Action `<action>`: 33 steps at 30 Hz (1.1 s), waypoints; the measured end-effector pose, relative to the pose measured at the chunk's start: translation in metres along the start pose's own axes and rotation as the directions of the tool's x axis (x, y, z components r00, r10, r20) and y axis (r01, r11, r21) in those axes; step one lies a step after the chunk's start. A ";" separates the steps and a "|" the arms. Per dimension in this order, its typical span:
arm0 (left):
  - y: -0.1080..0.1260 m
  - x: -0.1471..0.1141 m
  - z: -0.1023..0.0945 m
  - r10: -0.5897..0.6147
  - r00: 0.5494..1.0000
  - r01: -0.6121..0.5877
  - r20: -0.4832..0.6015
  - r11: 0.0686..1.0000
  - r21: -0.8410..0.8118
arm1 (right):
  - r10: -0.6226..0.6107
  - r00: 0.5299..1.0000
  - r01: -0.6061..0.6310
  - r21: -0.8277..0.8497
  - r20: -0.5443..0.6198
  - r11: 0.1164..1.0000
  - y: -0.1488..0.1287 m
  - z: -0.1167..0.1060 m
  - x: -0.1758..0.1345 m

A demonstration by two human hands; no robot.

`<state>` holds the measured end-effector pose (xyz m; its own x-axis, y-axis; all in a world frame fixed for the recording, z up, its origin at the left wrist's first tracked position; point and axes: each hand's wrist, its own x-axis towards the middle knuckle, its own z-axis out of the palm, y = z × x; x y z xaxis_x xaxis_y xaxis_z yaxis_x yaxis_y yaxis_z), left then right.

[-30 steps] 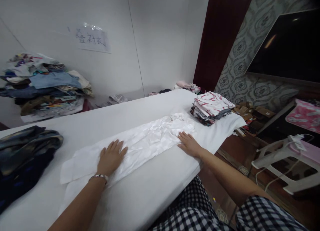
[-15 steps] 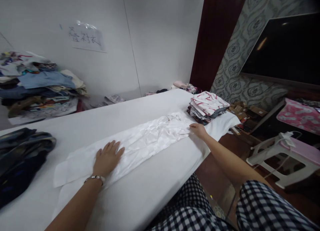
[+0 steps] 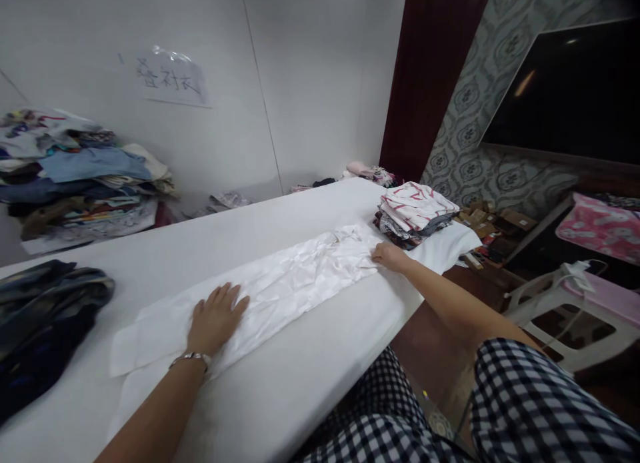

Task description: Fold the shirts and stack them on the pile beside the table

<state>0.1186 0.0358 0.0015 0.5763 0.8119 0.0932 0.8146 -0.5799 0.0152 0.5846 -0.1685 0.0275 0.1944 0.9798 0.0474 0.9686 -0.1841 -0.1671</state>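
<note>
A white shirt (image 3: 300, 273) lies folded into a long strip across the white table (image 3: 280, 376), wrinkled toward its far right end. My left hand (image 3: 216, 317) rests flat on its left half, fingers spread, with a bracelet at the wrist. At the right end of the strip my right hand (image 3: 391, 257) has its fingers closed on the shirt's edge. Just behind that hand stands a stack of folded clothes (image 3: 417, 213), topped by a white piece with red lines.
Dark clothes (image 3: 47, 323) lie in a heap on the table's left. Beyond the far edge, a tall clothes pile (image 3: 85, 176) stands against the wall below a handwritten paper sign (image 3: 173, 77). A white and pink stool (image 3: 595, 303) is on the right, under a wall screen (image 3: 570, 96).
My right hand has shifted slightly left, with its fingers closing on the shirt's end. My left hand has stayed flat in the same place.
</note>
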 end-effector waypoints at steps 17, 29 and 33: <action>-0.003 0.002 0.007 0.001 1.000 -0.001 -0.018 1.000 0.011 | -0.114 0.992 0.110 0.076 0.056 0.991 0.002 0.000 0.011; -0.001 0.002 0.004 -0.010 1.000 0.009 -0.022 1.000 -0.008 | 0.227 0.971 -0.207 0.206 -0.078 0.956 0.001 -0.004 0.026; -0.003 0.002 0.006 -0.007 1.000 0.007 -0.021 1.000 0.004 | 0.266 0.958 -0.228 0.275 -0.109 0.934 0.000 -0.005 0.029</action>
<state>0.1182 0.0395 -0.0044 0.5692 0.8142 0.1143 0.8187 -0.5740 0.0115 0.5915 -0.1406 0.0340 0.4604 0.8811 0.1079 0.8177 -0.3736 -0.4379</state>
